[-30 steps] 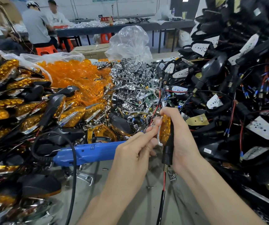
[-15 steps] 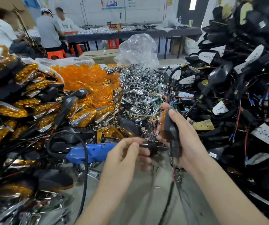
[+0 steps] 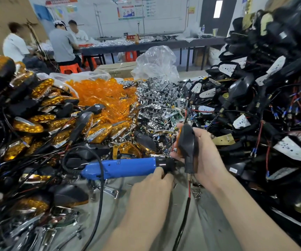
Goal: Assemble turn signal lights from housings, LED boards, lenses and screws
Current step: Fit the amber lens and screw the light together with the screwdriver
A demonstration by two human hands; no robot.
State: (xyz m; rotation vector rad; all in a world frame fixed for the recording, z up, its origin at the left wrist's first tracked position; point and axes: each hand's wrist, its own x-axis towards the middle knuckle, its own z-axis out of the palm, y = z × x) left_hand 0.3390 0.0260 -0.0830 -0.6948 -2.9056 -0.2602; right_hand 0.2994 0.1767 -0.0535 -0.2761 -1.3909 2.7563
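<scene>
My right hand (image 3: 207, 154) grips a black turn signal housing (image 3: 187, 142) upright, its black back facing me and an orange lens edge showing on its left side. A red and black wire (image 3: 187, 198) hangs down from its stem. My left hand (image 3: 153, 183) grips the black nose of a blue electric screwdriver (image 3: 120, 167), which lies level and points right at the housing's lower left. The bit tip is hidden behind the housing and my fingers.
Finished orange-lensed lights (image 3: 37, 124) are piled at left, loose orange lenses (image 3: 99, 93) and chrome reflectors (image 3: 157, 98) at the back, black housings with boards and wires (image 3: 264, 105) at right. Loose screws (image 3: 196, 193) lie on the grey table (image 3: 146, 232). Several people sit at a far table.
My right hand has turned the light so its black back faces me. My left hand left the lens, took hold of the blue screwdriver and brought its nose to the housing.
</scene>
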